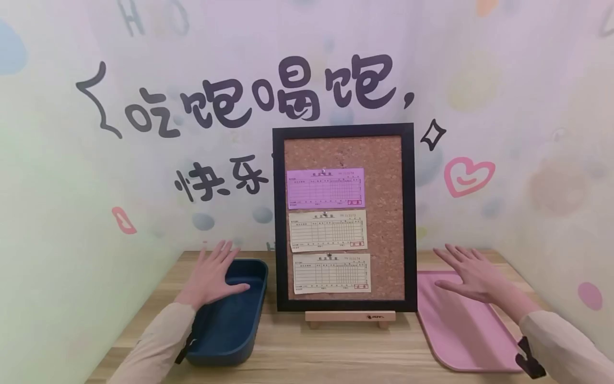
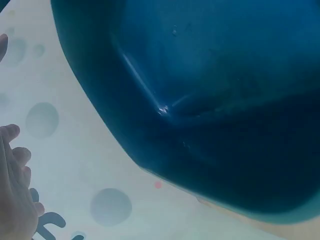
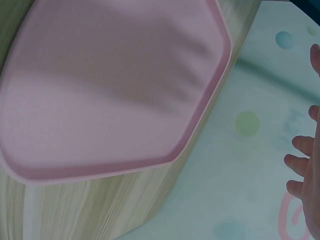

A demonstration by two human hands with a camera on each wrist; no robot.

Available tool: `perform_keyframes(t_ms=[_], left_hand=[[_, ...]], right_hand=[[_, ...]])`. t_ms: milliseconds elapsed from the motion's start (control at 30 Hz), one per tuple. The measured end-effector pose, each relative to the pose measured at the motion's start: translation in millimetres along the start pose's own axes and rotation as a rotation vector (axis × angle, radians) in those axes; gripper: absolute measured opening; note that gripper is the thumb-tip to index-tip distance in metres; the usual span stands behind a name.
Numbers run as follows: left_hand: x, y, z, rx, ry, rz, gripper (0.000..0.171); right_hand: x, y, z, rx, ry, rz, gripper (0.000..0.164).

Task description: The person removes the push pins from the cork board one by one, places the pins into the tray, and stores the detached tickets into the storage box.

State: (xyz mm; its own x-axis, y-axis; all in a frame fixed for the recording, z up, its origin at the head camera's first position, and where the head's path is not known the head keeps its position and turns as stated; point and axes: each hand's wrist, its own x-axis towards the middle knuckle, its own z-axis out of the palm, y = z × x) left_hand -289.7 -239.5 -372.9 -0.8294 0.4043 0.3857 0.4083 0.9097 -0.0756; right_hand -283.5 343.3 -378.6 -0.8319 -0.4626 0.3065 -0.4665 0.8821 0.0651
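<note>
Pale walls (image 1: 518, 69) with pastel dots and chunky black Chinese lettering (image 1: 297, 88) back this setup, plus a pink heart doodle (image 1: 469, 177) off to the right. Light wood-grain surface (image 1: 307, 357) below.

Left side: a deep dark blue bin (image 1: 225, 328), with the person's left hand (image 1: 211, 277) above it, fingers spread and nothing in them. Right side: a flat pink tray (image 1: 460, 336) with a low rim, and the right hand (image 1: 472, 274) is spread out over it too, also holding nothing. You can see that hand's shadow on the tray in the right wrist view. Both sleeves are light coloured.

Between bin and tray, a black-framed corkboard (image 1: 386, 224) leans upright on a little wooden stand (image 1: 350, 316). Three printed slips are pinned down its left half, one above another: purple slip (image 1: 326, 189) on top, then two cream slips (image 1: 328, 230). Bare cork to their right.
</note>
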Motion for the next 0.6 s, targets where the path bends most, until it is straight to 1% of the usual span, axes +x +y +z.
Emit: perform_keyframes(t_ms=[200, 467, 600], left_hand=[[6.2, 3.7, -1.8, -0.006, 0.023, 0.018, 0.092], [16.3, 11.3, -8.6, -0.052, 0.025, -0.009, 0.091], [23.2, 15.5, -11.6, -0.086, 0.049, -0.009, 0.092]], right_hand=[[3, -1, -3, 0.026, 0.014, -0.013, 0.074], [7, -3, -12, 0.058, 0.042, -0.012, 0.074], [11, -6, -17, 0.08, 0.079, -0.02, 0.072]])
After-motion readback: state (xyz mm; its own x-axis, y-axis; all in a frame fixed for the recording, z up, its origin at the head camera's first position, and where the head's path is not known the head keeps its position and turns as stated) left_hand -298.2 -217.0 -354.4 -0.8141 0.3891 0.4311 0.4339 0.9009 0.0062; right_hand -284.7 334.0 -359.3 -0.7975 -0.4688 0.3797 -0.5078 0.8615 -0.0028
